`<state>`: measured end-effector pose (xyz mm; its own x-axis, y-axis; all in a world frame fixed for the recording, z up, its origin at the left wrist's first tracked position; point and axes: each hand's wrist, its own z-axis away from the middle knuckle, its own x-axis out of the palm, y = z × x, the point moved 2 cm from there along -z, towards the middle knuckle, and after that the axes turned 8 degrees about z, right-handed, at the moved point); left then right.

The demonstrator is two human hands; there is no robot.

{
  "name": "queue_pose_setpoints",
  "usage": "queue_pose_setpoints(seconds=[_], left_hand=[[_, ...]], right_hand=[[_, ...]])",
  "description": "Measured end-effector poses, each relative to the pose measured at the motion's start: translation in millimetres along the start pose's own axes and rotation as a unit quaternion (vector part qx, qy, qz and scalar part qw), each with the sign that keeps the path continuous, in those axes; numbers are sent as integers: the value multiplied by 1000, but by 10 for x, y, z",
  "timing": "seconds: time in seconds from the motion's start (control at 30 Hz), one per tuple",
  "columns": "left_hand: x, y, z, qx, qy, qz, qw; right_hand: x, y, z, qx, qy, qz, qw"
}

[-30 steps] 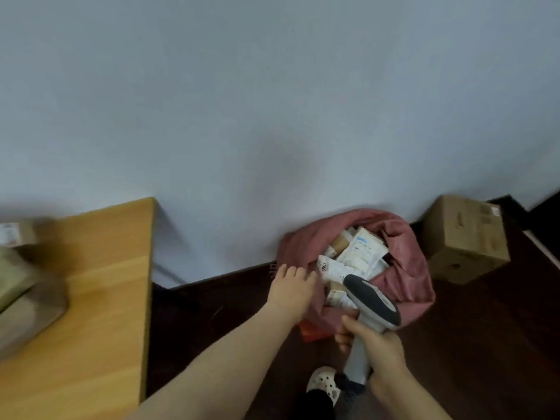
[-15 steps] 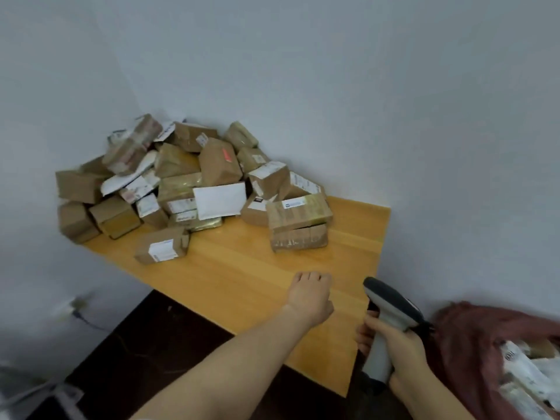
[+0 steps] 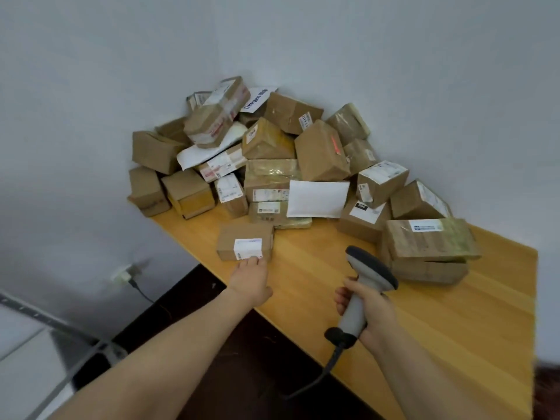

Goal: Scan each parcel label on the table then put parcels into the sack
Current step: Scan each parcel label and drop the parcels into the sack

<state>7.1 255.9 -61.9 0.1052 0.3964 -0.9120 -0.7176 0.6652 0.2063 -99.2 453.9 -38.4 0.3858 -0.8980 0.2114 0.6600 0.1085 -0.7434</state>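
The left hand (image 3: pixel 250 280) is stretched forward with its fingers nearly straight, their tips touching the near face of a small box (image 3: pixel 236 234) at its white label (image 3: pixel 248 248). That box sits alone on the table (image 3: pixel 454 328) just ahead of the hand, and the pile of parcels (image 3: pixel 272 153) is heaped in the corner beyond it. The right hand (image 3: pixel 369 313) is wrapped round the handle of a scanner (image 3: pixel 372 268), whose head points away. 2 stacked boxes (image 3: pixel 430 241) lie just past it on its right. A cable (image 3: pixel 328 369) hangs below that hand.

surface: wooden table (image 3: pixel 439 322) | load: heap of parcels (image 3: pixel 321 153) at wall corner | lone labelled box (image 3: pixel 245 244) near front edge
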Motion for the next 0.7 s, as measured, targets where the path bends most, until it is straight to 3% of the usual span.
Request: queue_pose_setpoints(seconds=[0.17, 0.47, 0.7], left_hand=[[-222, -715, -548, -49, -16, 13, 999], [-402, -963, -1323, -21, -54, -39, 998], [-256, -1136, -1776, 37, -92, -101, 990]], right_hand=[[558, 31, -322, 22, -9, 5, 1000], [1071, -184, -1078, 46, -45, 52, 997], [1316, -167, -1421, 53, -24, 78, 995]])
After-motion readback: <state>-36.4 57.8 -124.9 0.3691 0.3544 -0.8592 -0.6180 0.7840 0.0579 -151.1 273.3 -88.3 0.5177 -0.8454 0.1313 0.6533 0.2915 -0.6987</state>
